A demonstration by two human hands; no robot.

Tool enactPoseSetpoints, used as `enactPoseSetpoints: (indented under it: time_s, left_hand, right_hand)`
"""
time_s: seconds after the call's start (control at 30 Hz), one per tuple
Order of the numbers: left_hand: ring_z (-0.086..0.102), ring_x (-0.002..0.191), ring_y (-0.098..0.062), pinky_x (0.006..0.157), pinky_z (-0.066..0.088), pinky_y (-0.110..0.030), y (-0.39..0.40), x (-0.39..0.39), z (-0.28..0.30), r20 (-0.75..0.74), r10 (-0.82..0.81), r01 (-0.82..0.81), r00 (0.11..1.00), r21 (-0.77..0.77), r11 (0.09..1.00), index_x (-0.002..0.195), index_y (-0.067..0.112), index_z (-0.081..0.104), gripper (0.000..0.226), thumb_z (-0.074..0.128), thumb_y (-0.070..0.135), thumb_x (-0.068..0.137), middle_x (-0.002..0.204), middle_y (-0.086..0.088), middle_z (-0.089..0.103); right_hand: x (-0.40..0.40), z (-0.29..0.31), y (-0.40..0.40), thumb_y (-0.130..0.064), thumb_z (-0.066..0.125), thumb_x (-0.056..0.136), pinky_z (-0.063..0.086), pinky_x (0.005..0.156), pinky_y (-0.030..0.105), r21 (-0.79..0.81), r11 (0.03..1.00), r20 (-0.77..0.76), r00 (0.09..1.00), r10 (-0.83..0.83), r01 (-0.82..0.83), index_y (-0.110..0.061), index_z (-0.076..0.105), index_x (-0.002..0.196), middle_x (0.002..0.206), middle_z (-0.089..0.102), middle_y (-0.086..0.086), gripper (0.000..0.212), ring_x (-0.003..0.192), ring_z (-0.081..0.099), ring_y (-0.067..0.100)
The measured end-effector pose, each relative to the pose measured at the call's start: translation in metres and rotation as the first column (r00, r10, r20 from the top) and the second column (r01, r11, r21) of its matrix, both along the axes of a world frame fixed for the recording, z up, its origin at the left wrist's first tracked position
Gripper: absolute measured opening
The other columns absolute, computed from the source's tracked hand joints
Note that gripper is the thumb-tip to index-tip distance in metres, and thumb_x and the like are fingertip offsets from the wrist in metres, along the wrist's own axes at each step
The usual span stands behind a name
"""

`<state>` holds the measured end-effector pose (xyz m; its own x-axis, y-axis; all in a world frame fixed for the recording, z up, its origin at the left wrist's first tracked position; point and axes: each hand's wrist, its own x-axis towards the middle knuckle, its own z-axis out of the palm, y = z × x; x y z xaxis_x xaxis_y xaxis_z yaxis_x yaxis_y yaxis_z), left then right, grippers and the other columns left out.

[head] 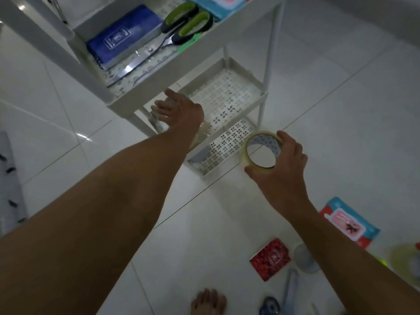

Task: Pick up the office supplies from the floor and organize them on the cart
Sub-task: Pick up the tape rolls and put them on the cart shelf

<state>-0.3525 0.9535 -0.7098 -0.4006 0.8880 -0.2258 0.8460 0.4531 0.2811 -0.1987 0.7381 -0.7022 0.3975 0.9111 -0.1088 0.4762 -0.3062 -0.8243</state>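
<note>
Your left hand (179,110) reaches under the rim of the cart (159,71)'s upper shelf, fingers spread wide and holding nothing, over the near edge of the middle shelf (227,96), which has bare room beyond your fingers. Above that hand, the upper shelf carries a blue notebook (125,35) and green-handled scissors (172,30). Your right hand (279,164) grips a roll of clear tape (261,151) just beside the bottom shelf's outer corner. Behind that hand, on the floor (341,98), lie a red box (270,259) and a packet (350,223).
</note>
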Motion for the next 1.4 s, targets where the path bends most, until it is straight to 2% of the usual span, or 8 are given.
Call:
enactPoseSetpoints:
  time_s: [0.17,0.37,0.53,0.63,0.8,1.03,1.17,1.4]
  left_hand:
    - [0.009,0.148,-0.033,0.118,0.011,-0.048,-0.003,0.001,-0.002,0.018,0.044,-0.045,0.999,0.125,0.991,0.154,0.016,0.007,0.082,0.053,0.009,0.086,0.157,-0.015,0.012]
    - [0.026,0.141,-0.027,0.116,0.021,-0.049,-0.043,0.004,0.009,0.33,-0.008,-0.11,0.944,0.338,0.935,0.147,0.022,0.028,0.081,0.044,-0.007,0.073,0.151,-0.007,0.028]
    - [0.048,0.124,-0.019,0.108,0.038,-0.044,-0.097,-0.009,0.004,0.488,-0.232,-0.105,0.842,0.568,0.816,0.129,0.017,0.05,0.047,0.043,0.003,0.085,0.134,-0.002,0.05]
    - [0.043,0.128,-0.013,0.111,0.037,-0.037,-0.126,-0.017,-0.007,0.506,-0.375,-0.005,0.777,0.6,0.8,0.134,0.016,0.046,0.039,0.042,0.011,0.095,0.134,0.002,0.047]
    - [0.035,0.133,-0.008,0.114,0.034,-0.032,-0.121,-0.022,-0.013,0.553,-0.355,-0.007,0.754,0.547,0.837,0.144,0.018,0.037,0.042,0.041,0.02,0.102,0.143,0.003,0.04]
    - [0.039,0.132,-0.017,0.112,0.033,-0.036,-0.119,-0.023,-0.017,0.45,-0.4,0.206,0.798,0.421,0.884,0.144,0.016,0.04,0.047,0.033,0.029,0.099,0.142,-0.004,0.045]
    - [0.043,0.123,-0.02,0.1,0.035,-0.031,-0.13,-0.01,-0.015,0.297,-0.499,0.33,0.814,0.471,0.818,0.134,0.013,0.05,0.038,0.038,0.024,0.099,0.131,-0.006,0.052]
    - [0.044,0.128,-0.023,0.106,0.037,-0.037,-0.191,0.048,-0.031,0.234,-0.729,0.584,0.643,0.466,0.664,0.135,0.012,0.048,0.039,0.048,0.019,0.097,0.137,-0.007,0.048]
  right_hand:
    - [-0.013,-0.006,0.016,-0.03,0.086,0.07,0.044,0.099,0.044,0.008,1.0,-0.001,1.0,-0.005,0.005,-0.02,0.026,0.15,0.141,0.036,0.003,0.1,0.123,0.033,0.022]
    - [-0.041,-0.002,0.079,-0.025,0.084,0.069,0.041,0.104,0.042,0.113,0.993,0.034,0.999,0.023,-0.027,-0.018,0.024,0.15,0.143,0.036,0.004,0.101,0.125,0.034,0.023]
    - [-0.068,-0.008,0.123,-0.022,0.083,0.069,0.037,0.102,0.036,0.171,0.985,0.068,0.998,-0.017,0.005,-0.014,0.025,0.151,0.145,0.036,0.007,0.101,0.128,0.034,0.027]
    - [-0.082,-0.018,0.135,-0.022,0.082,0.068,0.041,0.1,0.04,0.188,0.981,0.113,0.993,0.025,-0.046,-0.014,0.025,0.15,0.145,0.037,0.008,0.1,0.127,0.035,0.028]
    - [-0.092,-0.043,0.149,-0.039,0.081,0.073,0.046,0.096,0.041,0.186,0.973,0.249,0.964,0.09,-0.139,-0.014,0.032,0.145,0.139,0.04,0.008,0.091,0.122,0.039,0.025]
    - [-0.093,-0.034,0.116,-0.043,0.054,0.09,0.025,0.115,0.047,0.121,0.99,0.337,0.941,0.021,-0.066,-0.016,0.032,0.148,0.158,0.023,0.011,0.067,0.143,0.024,0.031]
    - [-0.065,-0.033,0.061,-0.022,0.06,0.086,0.027,0.113,0.047,0.099,0.995,0.305,0.951,-0.042,0.013,-0.015,0.032,0.147,0.157,0.024,0.009,0.067,0.14,0.025,0.03]
    - [0.032,-0.08,-0.057,-0.011,0.063,0.082,0.033,0.102,0.046,0.021,0.993,0.404,0.907,-0.114,0.116,-0.014,0.045,0.137,0.149,0.032,0.012,0.058,0.131,0.033,0.032]
